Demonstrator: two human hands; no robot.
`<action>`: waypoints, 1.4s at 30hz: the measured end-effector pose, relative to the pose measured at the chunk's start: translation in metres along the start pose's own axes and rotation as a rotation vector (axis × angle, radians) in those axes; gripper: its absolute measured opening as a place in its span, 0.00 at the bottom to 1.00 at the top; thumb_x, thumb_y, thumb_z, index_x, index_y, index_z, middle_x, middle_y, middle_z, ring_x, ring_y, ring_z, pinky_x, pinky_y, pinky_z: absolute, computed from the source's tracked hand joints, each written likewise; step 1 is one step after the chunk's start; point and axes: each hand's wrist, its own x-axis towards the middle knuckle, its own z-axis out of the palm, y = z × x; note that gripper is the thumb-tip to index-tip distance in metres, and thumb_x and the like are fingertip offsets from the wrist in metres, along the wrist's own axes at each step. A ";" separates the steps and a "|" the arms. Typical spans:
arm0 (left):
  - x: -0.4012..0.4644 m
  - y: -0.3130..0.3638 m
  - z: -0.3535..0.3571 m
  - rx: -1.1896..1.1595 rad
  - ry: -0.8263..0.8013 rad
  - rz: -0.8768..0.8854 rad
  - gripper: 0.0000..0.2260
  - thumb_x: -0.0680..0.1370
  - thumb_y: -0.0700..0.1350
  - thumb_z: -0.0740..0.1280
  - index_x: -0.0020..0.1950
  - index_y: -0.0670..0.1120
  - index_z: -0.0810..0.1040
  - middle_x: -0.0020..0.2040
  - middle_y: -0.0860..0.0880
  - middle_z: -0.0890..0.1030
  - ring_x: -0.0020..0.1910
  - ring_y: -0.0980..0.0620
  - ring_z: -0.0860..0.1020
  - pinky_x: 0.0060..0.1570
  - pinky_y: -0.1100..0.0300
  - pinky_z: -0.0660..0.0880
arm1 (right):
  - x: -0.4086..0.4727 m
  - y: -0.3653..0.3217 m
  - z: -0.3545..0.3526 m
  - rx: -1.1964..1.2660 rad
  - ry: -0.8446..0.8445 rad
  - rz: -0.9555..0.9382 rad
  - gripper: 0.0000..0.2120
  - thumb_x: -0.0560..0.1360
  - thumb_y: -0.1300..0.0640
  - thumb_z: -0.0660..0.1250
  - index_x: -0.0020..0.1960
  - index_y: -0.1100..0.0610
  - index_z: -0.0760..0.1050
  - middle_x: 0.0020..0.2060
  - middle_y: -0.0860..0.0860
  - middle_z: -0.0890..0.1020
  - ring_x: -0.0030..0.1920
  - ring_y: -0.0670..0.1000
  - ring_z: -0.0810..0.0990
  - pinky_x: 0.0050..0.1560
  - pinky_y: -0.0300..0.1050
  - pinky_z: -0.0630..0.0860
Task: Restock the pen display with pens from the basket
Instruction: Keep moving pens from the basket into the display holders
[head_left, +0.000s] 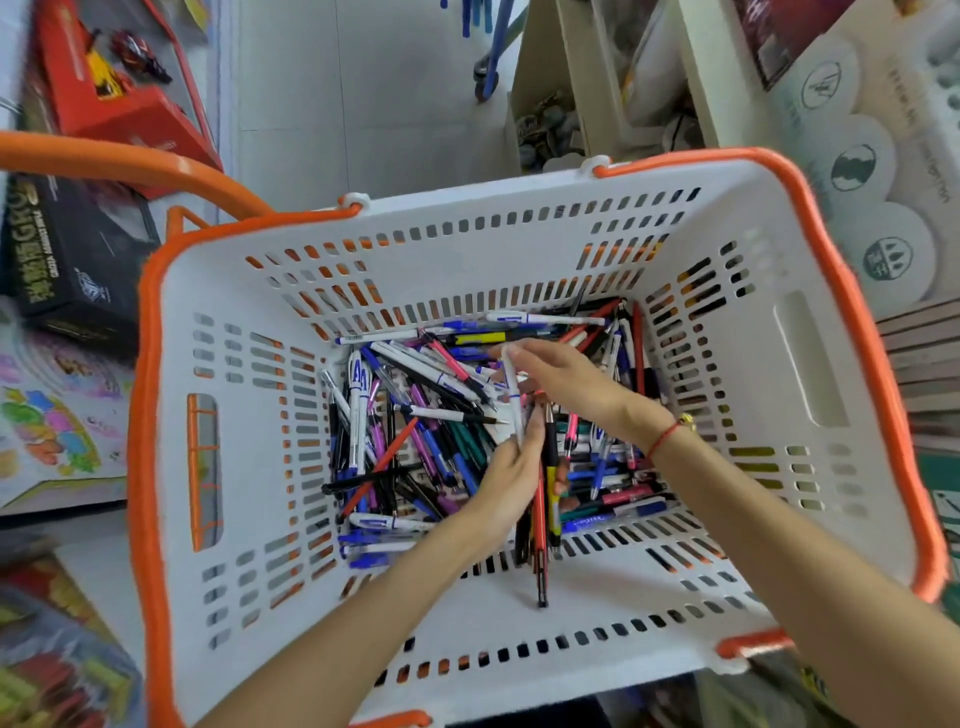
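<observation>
**Head view: pens being gathered from the basket, display not in frame**

Head camera, centre of frame. Item 1: left hand (511, 480), fingers curled round a small bundle of gathered pens (543, 514) — orange, black and yellow barrels, roughly four or five, exact count unclear where they overlap — with their ends pointing toward the lower edge of the frame. Item 2: right hand (563, 376), just above the left, thumb and forefinger pinching one slim white plastic pen with a thin blue band (514, 400); its lower end sits at the left fingers, so it appears to be on its way into the bundle.

Item 3: loose pile of mixed ballpoint pens (415, 415) — blue, white, purple, red, black, teal — several dozen, too tangled to count, covering the basket floor under both hands.

Item 4: one white slotted plastic shopping basket with orange rim (810, 332), filling most of the frame; one orange handle (130, 166) folded out at upper left.

Item 5: boxed toys and printed packs along the left edge; pale cardboard shelving at upper right.

Step in hand, by judgement: collecting a handful. Next calls for seating the white pen in the left grip, then carrying the bundle to the pen display, which is not visible here.
</observation>
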 end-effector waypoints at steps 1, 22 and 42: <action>-0.002 0.002 0.001 0.006 0.018 -0.008 0.24 0.83 0.57 0.49 0.75 0.47 0.61 0.35 0.52 0.72 0.29 0.63 0.76 0.30 0.78 0.70 | 0.000 0.000 0.001 -0.026 -0.004 -0.003 0.19 0.83 0.49 0.55 0.70 0.56 0.72 0.65 0.51 0.77 0.56 0.49 0.81 0.62 0.42 0.74; -0.035 0.003 -0.014 0.175 -0.242 -0.320 0.09 0.78 0.48 0.70 0.53 0.44 0.79 0.39 0.50 0.81 0.35 0.56 0.80 0.42 0.62 0.79 | -0.035 0.017 0.019 -0.140 -0.186 0.307 0.18 0.83 0.57 0.53 0.39 0.54 0.75 0.40 0.49 0.75 0.42 0.47 0.73 0.44 0.38 0.70; -0.051 0.018 0.015 0.205 -0.171 -0.232 0.15 0.82 0.55 0.58 0.52 0.45 0.76 0.43 0.49 0.78 0.41 0.58 0.79 0.45 0.71 0.73 | -0.055 -0.022 -0.014 -0.124 -0.138 0.007 0.15 0.81 0.52 0.62 0.65 0.56 0.75 0.61 0.52 0.79 0.64 0.53 0.75 0.63 0.45 0.69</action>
